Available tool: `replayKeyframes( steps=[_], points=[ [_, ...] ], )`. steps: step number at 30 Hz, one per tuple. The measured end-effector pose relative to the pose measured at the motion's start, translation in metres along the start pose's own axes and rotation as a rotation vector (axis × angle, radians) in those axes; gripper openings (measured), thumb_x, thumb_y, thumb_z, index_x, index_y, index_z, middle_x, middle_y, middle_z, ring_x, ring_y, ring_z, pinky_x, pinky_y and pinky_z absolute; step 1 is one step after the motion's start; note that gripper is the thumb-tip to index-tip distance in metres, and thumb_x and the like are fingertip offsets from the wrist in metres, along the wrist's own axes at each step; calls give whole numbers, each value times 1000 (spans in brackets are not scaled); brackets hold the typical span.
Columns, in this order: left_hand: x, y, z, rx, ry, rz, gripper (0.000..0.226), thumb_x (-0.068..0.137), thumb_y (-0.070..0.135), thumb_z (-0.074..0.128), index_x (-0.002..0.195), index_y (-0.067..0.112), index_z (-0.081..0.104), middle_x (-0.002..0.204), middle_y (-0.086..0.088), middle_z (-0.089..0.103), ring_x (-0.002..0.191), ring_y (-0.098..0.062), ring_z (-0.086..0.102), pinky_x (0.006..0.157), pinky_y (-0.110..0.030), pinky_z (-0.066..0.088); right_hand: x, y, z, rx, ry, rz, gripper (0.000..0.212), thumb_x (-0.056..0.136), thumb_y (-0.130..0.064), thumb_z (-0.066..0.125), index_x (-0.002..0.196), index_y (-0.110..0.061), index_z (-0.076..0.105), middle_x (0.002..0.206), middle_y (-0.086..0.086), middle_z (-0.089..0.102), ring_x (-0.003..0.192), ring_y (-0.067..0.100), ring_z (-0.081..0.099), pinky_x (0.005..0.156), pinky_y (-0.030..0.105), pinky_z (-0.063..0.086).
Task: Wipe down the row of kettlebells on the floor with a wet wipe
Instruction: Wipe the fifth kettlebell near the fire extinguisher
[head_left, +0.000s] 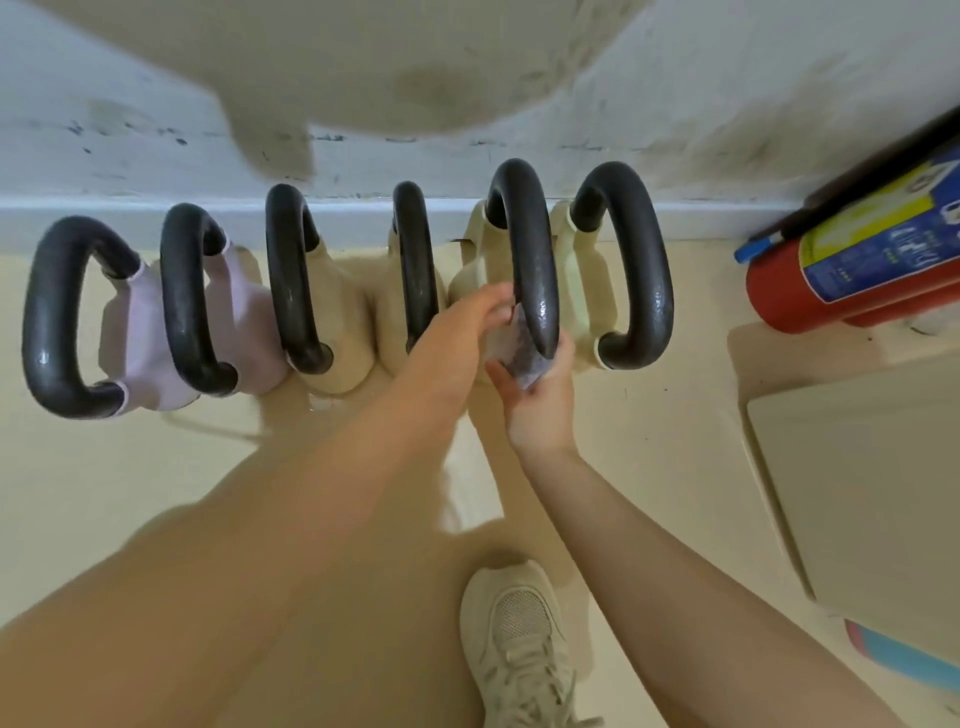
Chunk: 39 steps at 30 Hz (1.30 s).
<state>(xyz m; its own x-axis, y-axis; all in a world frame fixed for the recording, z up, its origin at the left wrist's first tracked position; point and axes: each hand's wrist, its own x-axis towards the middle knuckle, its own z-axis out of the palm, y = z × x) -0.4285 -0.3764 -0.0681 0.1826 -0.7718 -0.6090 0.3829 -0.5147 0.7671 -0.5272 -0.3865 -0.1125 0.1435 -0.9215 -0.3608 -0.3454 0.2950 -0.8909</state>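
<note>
Black kettlebell handle (527, 249): right hand (540, 400) wipes with wet wipe (519, 356); extinguisher label (878, 244) seemingly illegible.

Both bare forearms reach forward and converge. The left hand (457, 343) extends with fingers (493, 299) fairly straight. The right hand (540, 400), palm up, pinches with curled fingers.
</note>
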Motion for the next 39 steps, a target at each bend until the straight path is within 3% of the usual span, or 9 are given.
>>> replayKeyframes(
  steps=[4,8,12,15,19,24,30,35,39],
  points=[
    [0,1,-2,22,-37,8,46,94,46,26,119,28,61,116,5,67,123,-8,48,116,-39,18,-5,-22,-10,10,-111,88,38,94,2,40,130,-8,40,100,-1,53,78,1,55,54,-2,42],
    [0,5,-6,-32,-96,11,55,92,56,20,127,28,52,133,5,56,136,-12,34,119,-40,11,-14,-62,-24,-156,-41,-267,56,92,1,37,144,-10,20,106,-9,48,81,-16,48,77,-5,36],
    [-7,19,-17,-105,-31,80,51,95,51,16,113,26,57,117,7,62,107,0,55,99,-16,38,22,-94,-19,-829,-178,-799,34,89,-3,38,121,-9,48,146,10,42,131,19,42,111,32,34],
    [-15,27,-35,-87,-37,77,61,96,50,13,136,14,41,139,-3,49,126,-12,46,108,-24,30,48,-83,-32,-1322,-315,-1066,19,81,-13,48,82,-3,65,128,22,59,127,41,48,108,51,29],
    [-21,29,-40,-49,-36,64,62,96,51,14,136,13,41,139,-3,50,127,-11,46,112,-27,28,30,-55,-52,-1778,-612,-1228,38,80,-33,47,86,-4,70,96,14,71,120,34,56,114,49,25],
    [-21,22,-26,-78,-16,90,60,95,50,17,133,12,45,135,-3,53,122,-11,48,110,-27,30,40,-58,-34,-1739,-329,-1210,34,83,-31,51,76,-8,75,86,12,72,110,35,61,110,49,34],
    [-23,16,-22,-43,51,67,59,96,50,18,133,12,45,138,-3,51,127,-14,46,107,-26,31,49,-16,-55,-1577,-299,-1673,31,90,-5,41,102,-9,69,109,9,69,119,28,55,113,41,27],
    [-20,12,-4,77,29,55,57,97,48,19,133,14,46,133,0,54,119,-11,50,105,-25,33,23,12,-41,-831,-263,-922,60,94,2,42,145,-19,17,156,-10,6,146,22,0,115,52,23],
    [-11,12,14,141,35,47,37,98,41,26,95,30,61,88,17,61,84,4,57,76,-14,43,2,-1,-22,-215,-183,-411,54,101,-25,29,149,-28,3,154,-12,16,145,9,15,119,31,20]
  ],
)
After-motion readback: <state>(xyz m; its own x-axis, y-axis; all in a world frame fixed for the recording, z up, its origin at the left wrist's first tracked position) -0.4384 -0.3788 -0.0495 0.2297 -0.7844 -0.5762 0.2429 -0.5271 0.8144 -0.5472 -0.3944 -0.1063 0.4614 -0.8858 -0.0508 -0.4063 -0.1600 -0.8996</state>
